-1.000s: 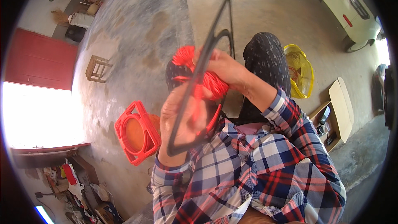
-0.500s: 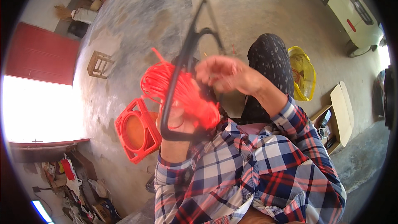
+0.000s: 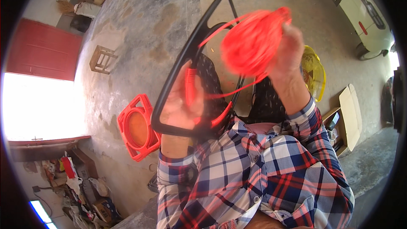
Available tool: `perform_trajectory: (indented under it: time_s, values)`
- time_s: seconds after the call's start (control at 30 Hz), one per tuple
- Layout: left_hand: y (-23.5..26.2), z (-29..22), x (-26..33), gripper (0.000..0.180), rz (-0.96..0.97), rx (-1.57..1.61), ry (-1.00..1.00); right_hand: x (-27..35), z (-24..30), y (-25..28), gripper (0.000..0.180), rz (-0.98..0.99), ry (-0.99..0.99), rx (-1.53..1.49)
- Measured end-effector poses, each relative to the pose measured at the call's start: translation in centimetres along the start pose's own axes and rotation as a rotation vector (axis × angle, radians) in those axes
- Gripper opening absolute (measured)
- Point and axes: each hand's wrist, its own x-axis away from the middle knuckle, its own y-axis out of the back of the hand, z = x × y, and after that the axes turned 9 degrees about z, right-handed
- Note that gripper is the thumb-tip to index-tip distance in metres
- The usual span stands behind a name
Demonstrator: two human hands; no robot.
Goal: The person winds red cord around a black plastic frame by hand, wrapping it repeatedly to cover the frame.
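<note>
My left hand [image 3: 180, 108] grips the lower corner of a black triangular frame [image 3: 188, 51] that has red cord wound over part of it. My right hand [image 3: 288, 48] is raised to the right of the frame and holds a blurred ball of red cord [image 3: 252, 40]. A strand of red cord [image 3: 237, 89] runs from the ball down to the frame near my left hand. My plaid sleeves and dark patterned trousers fill the space below.
A red square stool [image 3: 137, 127] stands on the concrete floor at the left, with a small wooden stool [image 3: 101, 59] farther off. A yellow basket [image 3: 313, 72] and a cardboard box [image 3: 349, 116] lie on the right. A white car [image 3: 352, 4] is parked at the top right.
My right hand has lifted the ball of red cord up and to the right, off the frame. The frame has tilted and my left hand has shifted along it.
</note>
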Motion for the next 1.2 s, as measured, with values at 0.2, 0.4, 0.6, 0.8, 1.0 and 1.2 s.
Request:
perform_trajectory:
  time_s: [0.2, 0.4, 0.6, 0.8, 1.0, 1.2]
  values:
    - [1.8, -1.4, 0.7, 0.036, -0.194, -0.211, -0.048, 0.7, 2.4, 3.8, 0.037, 0.097, 0.096, -0.304]
    - [1.8, -2.3, -0.1, 0.034, -0.235, -0.227, 0.023, 2.5, -1.4, 3.6, 0.038, 0.022, -0.226, -0.335]
    - [0.6, -2.1, -0.9, 0.041, -0.401, -0.190, 0.134, 3.3, -2.2, 3.9, 0.039, 0.066, -0.286, -0.265]
    - [0.6, -2.3, -0.7, 0.042, -0.329, -0.156, 0.160, 4.2, -2.8, 4.4, 0.033, -0.045, -0.367, -0.135]
    - [0.0, -2.7, -1.1, 0.039, -0.391, -0.144, 0.247, 5.2, -4.3, 3.7, 0.026, -0.102, -0.412, 0.633]
    - [0.7, -2.1, -0.5, 0.046, -0.198, -0.162, 0.249, 5.4, -7.3, 3.7, 0.043, 0.160, -0.381, 1.666]
